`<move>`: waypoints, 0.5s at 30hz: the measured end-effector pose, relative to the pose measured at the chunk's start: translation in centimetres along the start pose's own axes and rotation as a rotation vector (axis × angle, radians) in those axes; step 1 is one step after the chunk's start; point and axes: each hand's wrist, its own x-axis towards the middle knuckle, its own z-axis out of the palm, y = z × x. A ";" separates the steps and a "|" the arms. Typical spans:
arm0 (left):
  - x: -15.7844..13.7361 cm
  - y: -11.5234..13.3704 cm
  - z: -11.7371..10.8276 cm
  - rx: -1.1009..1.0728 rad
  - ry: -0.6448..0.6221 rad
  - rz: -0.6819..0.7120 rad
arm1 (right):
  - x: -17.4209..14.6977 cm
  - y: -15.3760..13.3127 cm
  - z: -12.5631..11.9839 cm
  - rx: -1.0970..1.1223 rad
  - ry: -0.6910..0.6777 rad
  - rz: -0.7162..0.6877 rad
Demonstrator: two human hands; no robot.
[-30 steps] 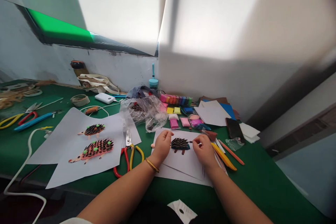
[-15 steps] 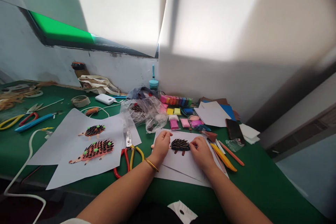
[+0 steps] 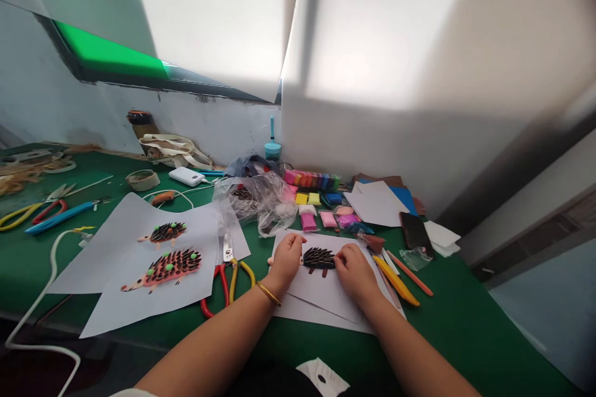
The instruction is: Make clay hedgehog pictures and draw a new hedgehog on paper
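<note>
A dark hedgehog figure [image 3: 318, 257] with rows of black spines and two brown legs lies on white paper [image 3: 321, 291] in front of me. My left hand [image 3: 287, 258] rests at its head end, fingers curled, covering most of the head; whatever they hold, if anything, is hidden. At the rear end, my right hand [image 3: 352, 268] has thumb and fingers pinched against the spines, and what lies between them is too small to make out. To the left, a small hedgehog [image 3: 168, 232] and a larger pink hedgehog [image 3: 170, 267] with green dots lie on other sheets.
Scissors [image 3: 228, 273] with red and yellow handles lie left of my left forearm. Clay packets [image 3: 308, 221] and a plastic bag [image 3: 261, 198] sit behind the paper. On the right are a yellow cutter [image 3: 398, 279], an orange tool [image 3: 410, 273] and a phone [image 3: 416, 234].
My right hand has shifted slightly left along the hedgehog's rear spines. My left hand stays in place.
</note>
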 end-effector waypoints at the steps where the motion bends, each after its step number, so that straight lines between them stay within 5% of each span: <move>1: 0.0 0.0 0.0 -0.001 0.000 0.003 | 0.0 0.0 0.0 0.000 -0.005 0.003; 15: 0.1 -0.1 -0.2 -0.023 -0.010 -0.011 | -0.1 0.9 0.1 0.122 0.020 0.012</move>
